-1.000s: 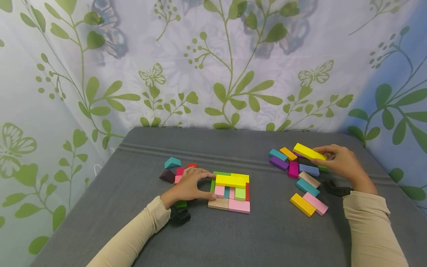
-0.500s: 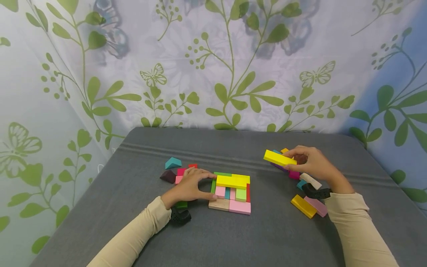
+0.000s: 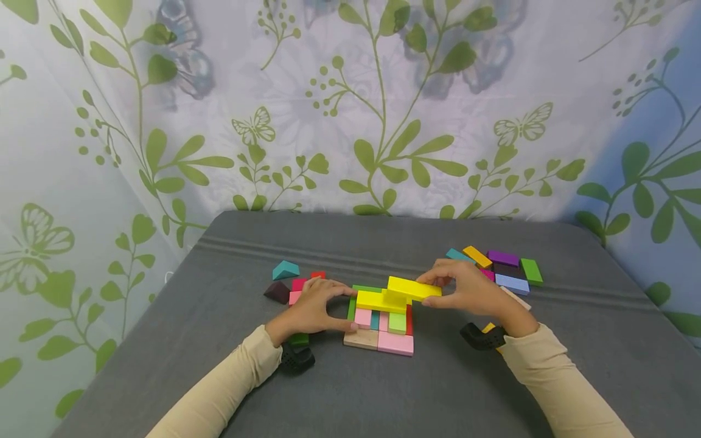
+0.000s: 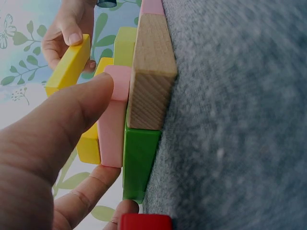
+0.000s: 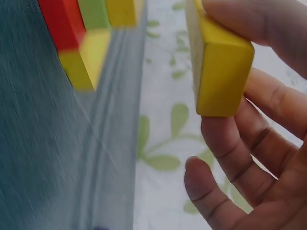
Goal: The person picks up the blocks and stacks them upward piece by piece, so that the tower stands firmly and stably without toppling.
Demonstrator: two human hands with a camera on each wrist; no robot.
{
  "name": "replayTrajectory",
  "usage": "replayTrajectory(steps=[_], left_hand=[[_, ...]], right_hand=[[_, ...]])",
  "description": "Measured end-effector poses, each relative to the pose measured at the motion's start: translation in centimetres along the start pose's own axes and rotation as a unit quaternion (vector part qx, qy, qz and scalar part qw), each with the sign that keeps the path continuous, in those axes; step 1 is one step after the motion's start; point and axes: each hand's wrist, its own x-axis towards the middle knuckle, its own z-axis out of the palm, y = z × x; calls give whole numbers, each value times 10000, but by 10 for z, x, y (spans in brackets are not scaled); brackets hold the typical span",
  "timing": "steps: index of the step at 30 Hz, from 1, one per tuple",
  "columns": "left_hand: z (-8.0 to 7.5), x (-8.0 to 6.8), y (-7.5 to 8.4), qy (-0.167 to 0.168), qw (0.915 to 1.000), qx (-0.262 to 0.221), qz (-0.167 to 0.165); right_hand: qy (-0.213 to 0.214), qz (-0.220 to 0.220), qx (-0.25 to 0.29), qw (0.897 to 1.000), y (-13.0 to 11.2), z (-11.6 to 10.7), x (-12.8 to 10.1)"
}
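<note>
In front of me, a pale fabric backdrop (image 3: 328, 91) printed with green leaf sprigs and butterflies stands behind the grey worktop (image 3: 383, 395). The print continues along my left. The backdrop's tone turns blue at my right. Parallel lines cross the worktop's far portion.

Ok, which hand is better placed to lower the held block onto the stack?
Probably the right hand: it grips the yellow block near the stack, whose left side the left hand spans.
</note>
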Motion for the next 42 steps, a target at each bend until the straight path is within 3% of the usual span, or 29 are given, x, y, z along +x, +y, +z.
replayTrajectory(steps=[8, 15, 25, 33, 36, 42], left_hand=[[1, -1, 2, 7, 10000, -40, -3], [2, 1, 0, 2, 10000, -16, 61], [3, 0, 0, 49, 10000, 7, 75], [1, -1, 2, 24, 10000, -12, 62], [1, -1, 1, 1, 10000, -35, 66], [0, 0, -3, 2, 9997, -88, 215]], right_hand=[[-165, -330, 18, 9993, -14, 32, 7], [-356, -619, -394, 9967, -25, 52, 9], [-411, -740, -848, 9928, -32, 59, 8], [-228, -1147, -1566, 9807, -31, 62, 10], [-231, -957, -1554, 9829, -31, 61, 10], [-567, 178, -1348, 9891, -27, 54, 10]])
